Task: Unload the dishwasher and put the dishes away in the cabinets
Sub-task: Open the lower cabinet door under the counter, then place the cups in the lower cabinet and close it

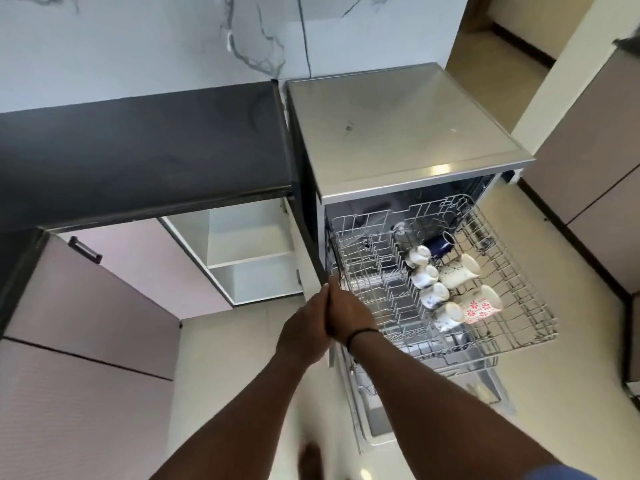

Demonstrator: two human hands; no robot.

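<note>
Head view, open dishwasher (408,133) at right, upper rack (512,289) pulled out holding mugs (450,289) (lying tilted, right half), open cabinet (249,251) at left, left hand (304,332) and right hand (349,315) pressed together, fingers straight, holding nothing.

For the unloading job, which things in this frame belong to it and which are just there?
Belongs to the job:
- upper rack, pulled out
- mugs lying in it
- open cabinet beside the dishwasher
- left hand and right hand, pressed together, holding nothing visible

Just there:
- dark countertop
- closed drawer fronts
</note>
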